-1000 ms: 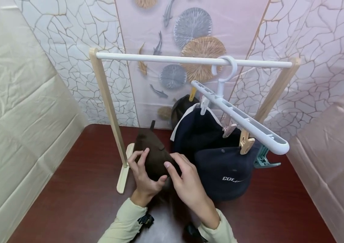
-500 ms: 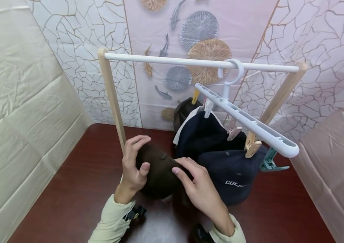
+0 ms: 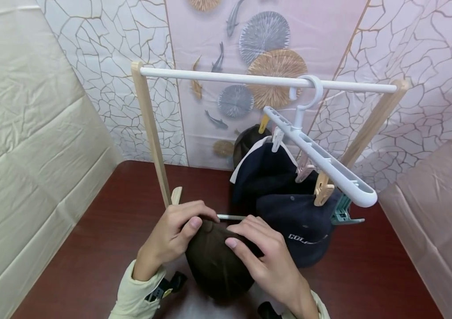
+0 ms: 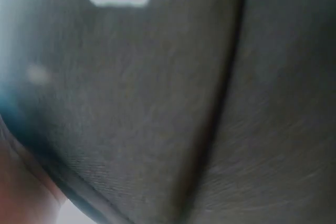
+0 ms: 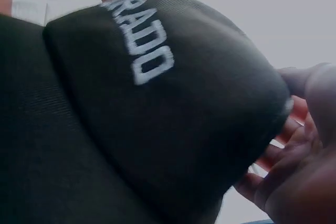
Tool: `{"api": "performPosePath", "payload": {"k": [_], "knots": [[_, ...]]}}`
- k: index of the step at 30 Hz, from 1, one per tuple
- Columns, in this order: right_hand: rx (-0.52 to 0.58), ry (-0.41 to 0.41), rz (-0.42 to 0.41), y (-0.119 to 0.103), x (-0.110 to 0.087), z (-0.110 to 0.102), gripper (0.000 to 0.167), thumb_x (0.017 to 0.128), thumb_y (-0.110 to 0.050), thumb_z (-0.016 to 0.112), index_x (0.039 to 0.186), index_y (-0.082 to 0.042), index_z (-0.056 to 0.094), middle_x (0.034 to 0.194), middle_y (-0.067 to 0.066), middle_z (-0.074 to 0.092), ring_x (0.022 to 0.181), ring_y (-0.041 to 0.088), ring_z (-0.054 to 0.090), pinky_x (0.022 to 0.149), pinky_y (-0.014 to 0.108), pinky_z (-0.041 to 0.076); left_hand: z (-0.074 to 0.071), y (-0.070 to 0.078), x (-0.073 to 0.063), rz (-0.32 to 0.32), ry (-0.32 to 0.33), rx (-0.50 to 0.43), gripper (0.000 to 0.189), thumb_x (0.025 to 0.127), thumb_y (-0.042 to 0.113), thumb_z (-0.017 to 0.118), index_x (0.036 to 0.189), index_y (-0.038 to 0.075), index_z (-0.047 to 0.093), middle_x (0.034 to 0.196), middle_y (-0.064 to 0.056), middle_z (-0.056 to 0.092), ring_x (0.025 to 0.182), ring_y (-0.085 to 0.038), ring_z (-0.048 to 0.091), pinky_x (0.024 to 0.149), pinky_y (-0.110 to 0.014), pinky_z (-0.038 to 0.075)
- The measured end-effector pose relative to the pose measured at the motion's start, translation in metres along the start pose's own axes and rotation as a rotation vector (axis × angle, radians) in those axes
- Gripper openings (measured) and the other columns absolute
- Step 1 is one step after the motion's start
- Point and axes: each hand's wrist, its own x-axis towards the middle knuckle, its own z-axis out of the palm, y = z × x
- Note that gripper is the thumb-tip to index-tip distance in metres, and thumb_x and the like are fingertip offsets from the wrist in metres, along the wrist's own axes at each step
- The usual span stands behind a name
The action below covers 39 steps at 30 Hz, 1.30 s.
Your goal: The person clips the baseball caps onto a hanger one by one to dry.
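A dark brown baseball cap (image 3: 218,270) is between both hands, low in the middle of the head view, its rounded crown facing the camera. My left hand (image 3: 170,235) grips its upper left edge, thumb on the near side. On the upper right edge my right hand (image 3: 274,259) holds on with curled fingers, thumb over the fabric. White letters (image 5: 149,45) run across the cap in the right wrist view, where fingertips (image 5: 275,156) wrap its border. The left wrist view is filled by the cap's fabric (image 4: 142,103) and a dark seam line.
Behind the hands stands a wooden rack with a white rail (image 3: 218,79). From it hangs a pale hanger (image 3: 321,155) with several clothes pegs. A navy cap (image 3: 309,239) with white lettering hangs at the right, a dark brown one (image 3: 242,144) at the back.
The cap has come down and toward me, its crown turned to face the camera. My left hand spread off the cap half a second ago and now grips its edge. My right hand kept hold.
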Motion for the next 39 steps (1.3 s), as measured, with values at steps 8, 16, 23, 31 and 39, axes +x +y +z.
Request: {"api": "performPosePath", "payload": {"k": [8,16,23,31,39], "knots": [[-0.024,0.07,-0.078,-0.015,0.0,-0.014,0.008,0.103,-0.018,0.071,0.106,-0.011,0.074,0.086,-0.004,0.07,0.079,0.01,0.051,0.085,0.027,0.038,0.007,0.015,0.006,0.105,0.08,-0.028,0.056,0.118,0.034,0.027,0.093,0.005,0.069,0.077,-0.003,0.068,0.066,-0.008,0.064,0.065,-0.019,0.054],[0.029,-0.086,0.06,-0.023,-0.008,-0.039,0.02,0.098,-0.005,0.074,0.113,-0.017,0.072,0.097,-0.005,0.072,0.086,0.007,0.065,0.08,0.02,0.053,0.027,0.032,0.014,0.079,0.054,-0.066,0.034,0.113,0.023,0.051,0.084,0.011,0.064,0.069,0.004,0.061,0.059,-0.002,0.055,0.058,-0.013,0.047],[-0.026,-0.232,0.032,-0.026,-0.012,-0.049,0.021,0.104,-0.019,0.069,0.124,-0.016,0.069,0.11,-0.005,0.074,0.095,0.008,0.069,0.088,0.021,0.055,0.045,0.045,0.015,0.075,-0.031,-0.112,0.033,0.115,0.024,0.046,0.088,0.011,0.06,0.071,0.003,0.059,0.061,0.0,0.053,0.057,-0.012,0.045],[-0.107,-0.241,-0.055,-0.032,-0.016,-0.06,0.029,0.108,-0.037,0.06,0.124,-0.014,0.069,0.108,-0.006,0.074,0.093,0.006,0.067,0.086,0.019,0.053,0.058,0.059,0.017,0.102,-0.016,-0.161,0.033,0.114,0.023,0.045,0.091,0.006,0.061,0.075,-0.001,0.063,0.064,-0.003,0.058,0.062,-0.013,0.05],[-0.072,-0.261,0.053,-0.036,-0.021,-0.065,0.021,0.101,-0.017,0.072,0.122,-0.019,0.069,0.103,-0.009,0.073,0.085,0.003,0.066,0.077,0.016,0.053,0.072,0.06,0.023,0.004,0.104,-0.13,0.032,0.113,0.024,0.052,0.088,0.008,0.065,0.074,-0.001,0.067,0.066,-0.004,0.062,0.066,-0.014,0.053]]}}
